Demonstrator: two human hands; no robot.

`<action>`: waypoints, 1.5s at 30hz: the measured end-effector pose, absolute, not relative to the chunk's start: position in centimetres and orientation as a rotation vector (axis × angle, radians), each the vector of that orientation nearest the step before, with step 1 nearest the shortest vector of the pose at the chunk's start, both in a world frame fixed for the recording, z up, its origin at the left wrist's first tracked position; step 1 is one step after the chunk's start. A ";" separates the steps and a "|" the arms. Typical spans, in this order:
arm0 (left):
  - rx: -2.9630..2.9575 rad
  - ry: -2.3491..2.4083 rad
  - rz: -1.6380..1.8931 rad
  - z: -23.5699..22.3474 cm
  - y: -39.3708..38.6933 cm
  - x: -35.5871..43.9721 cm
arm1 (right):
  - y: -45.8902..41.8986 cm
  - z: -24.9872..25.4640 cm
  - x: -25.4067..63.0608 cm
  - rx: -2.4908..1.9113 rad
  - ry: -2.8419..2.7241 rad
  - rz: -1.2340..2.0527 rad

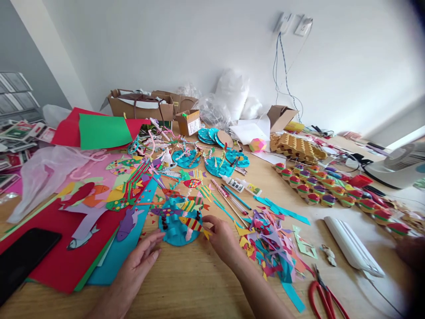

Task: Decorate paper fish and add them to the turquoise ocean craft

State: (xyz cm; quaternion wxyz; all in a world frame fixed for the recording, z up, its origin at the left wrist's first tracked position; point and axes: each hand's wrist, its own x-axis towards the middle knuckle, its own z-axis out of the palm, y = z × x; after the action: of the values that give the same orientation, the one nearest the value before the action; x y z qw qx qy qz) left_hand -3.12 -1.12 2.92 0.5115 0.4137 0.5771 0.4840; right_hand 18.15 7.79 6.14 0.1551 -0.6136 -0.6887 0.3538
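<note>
Black phone: flat, smooth, at the near left, partly over red paper. Right hand: the grip is narrowed to a pinch at the yellow tail of a red-and-yellow fish, positioned over the front of a blue disc. Left hand: fingers loosely extended, grip holding nothing visible, fingertips at the disc's left rim — contact cannot be confirmed.

Caution: excess pressure at the tail could crease the thin fish. A sideways pull could tip the fuzzy pink stem or dislodge the neighbouring purple fish. A low right forearm could drag the loose paper scraps across the bench.

Materials: the disc is round and flat, carrying curled paper loops; the fish are flat cut-outs with pointed tails; the scraps are irregular, curled strips — light and easily displaced.
</note>
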 end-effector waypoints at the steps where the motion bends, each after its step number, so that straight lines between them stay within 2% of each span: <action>1: 0.998 1.381 1.163 2.9 -1.1 -3.0 | 7.9 6.3 18.2 -1.766 -1.976 1.012; 23: 1.204 1.392 1.077 2.4 1.1 -2.6 | 9.6 5.7 19.6 -1.750 -2.019 0.885; 26: 1.424 1.434 1.025 2.0 1.1 -3.1 | 9.1 5.6 20.2 -1.739 -2.048 0.863; 34: 2.467 1.438 0.719 1.4 0.6 -1.5 | 5.9 6.0 20.4 -1.639 -2.251 0.753; 45: 2.662 1.518 0.420 1.1 1.9 0.8 | 4.9 5.2 19.5 -1.611 -2.301 0.715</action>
State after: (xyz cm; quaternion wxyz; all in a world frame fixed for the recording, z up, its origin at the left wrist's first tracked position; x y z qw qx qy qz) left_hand 0.84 1.94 1.11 0.0245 0.8604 0.4906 0.1359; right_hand 19.51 4.90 5.16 0.1215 -0.5517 -0.7880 0.2449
